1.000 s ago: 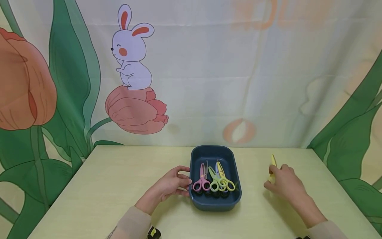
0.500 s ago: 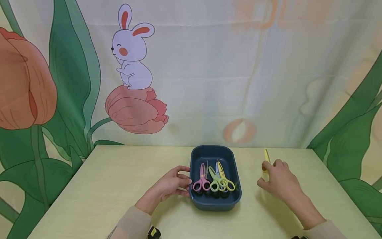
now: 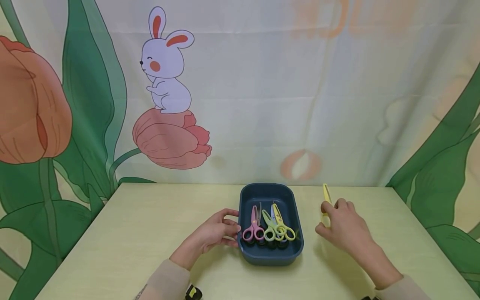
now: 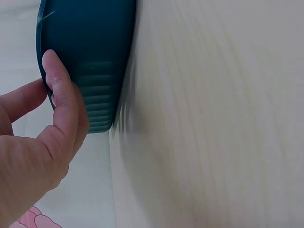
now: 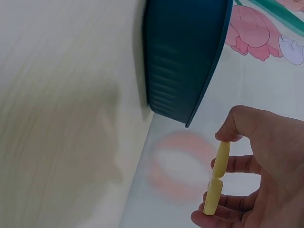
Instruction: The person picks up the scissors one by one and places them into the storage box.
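Note:
A dark blue plastic bin (image 3: 270,260) stands on the table. Inside lie several pairs of children's scissors, among them pink scissors (image 3: 254,227), green scissors (image 3: 268,225) and yellow scissors (image 3: 279,221). My left hand (image 3: 217,229) holds the bin's left rim; in the left wrist view its thumb and fingers meet at that edge. To the right of the bin, my right hand (image 3: 346,225) pinches another pair of yellow scissors (image 3: 326,193) above the table, blades pointing away. In the right wrist view, the yellow handles (image 5: 221,161) show edge-on between thumb and fingers.
The pale wooden table (image 3: 131,233) ends at the back against a hanging curtain (image 3: 247,104) printed with a rabbit, tulips and leaves. A small black-and-yellow object (image 3: 193,292) shows beside the left sleeve at the bottom.
My right hand has moved left with the yellow scissors, closer to the bin. The left hand and the bin have stayed in place.

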The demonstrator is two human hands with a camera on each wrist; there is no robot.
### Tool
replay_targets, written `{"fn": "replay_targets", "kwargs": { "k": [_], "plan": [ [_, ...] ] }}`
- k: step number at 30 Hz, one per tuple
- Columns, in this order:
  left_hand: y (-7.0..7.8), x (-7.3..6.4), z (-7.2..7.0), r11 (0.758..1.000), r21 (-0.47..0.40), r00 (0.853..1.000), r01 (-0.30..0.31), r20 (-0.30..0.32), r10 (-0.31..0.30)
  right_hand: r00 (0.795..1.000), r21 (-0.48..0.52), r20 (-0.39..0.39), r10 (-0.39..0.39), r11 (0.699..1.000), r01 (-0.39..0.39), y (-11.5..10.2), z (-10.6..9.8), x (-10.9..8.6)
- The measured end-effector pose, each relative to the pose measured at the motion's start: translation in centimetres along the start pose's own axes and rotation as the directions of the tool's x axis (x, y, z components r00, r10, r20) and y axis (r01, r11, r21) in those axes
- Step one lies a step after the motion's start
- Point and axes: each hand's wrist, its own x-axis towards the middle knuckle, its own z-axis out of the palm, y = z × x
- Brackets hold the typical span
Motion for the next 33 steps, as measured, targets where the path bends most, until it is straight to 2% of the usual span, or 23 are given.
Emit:
{"fn": "replay_targets", "kwargs": {
  "k": [19,27,33],
  "plan": [
    [0.0,0.1,-0.1,1.000,0.004,1.000,0.009,-0.007,-0.009,0.991,0.018,-0.061,-0.118,0.993,0.119,-3.6,0.4,0.5],
    [0.0,0.1,0.0,1.000,-0.002,1.000,-0.015,-0.006,0.015,0.992,0.036,-0.014,-0.128,0.991,0.129,-5.6,0.6,1.0],
    [-0.1,0.1,0.0,1.000,0.002,1.000,-0.020,-0.009,0.020,0.986,0.051,0.038,-0.164,0.985,0.162,-7.2,1.0,1.1]
  ]
}}
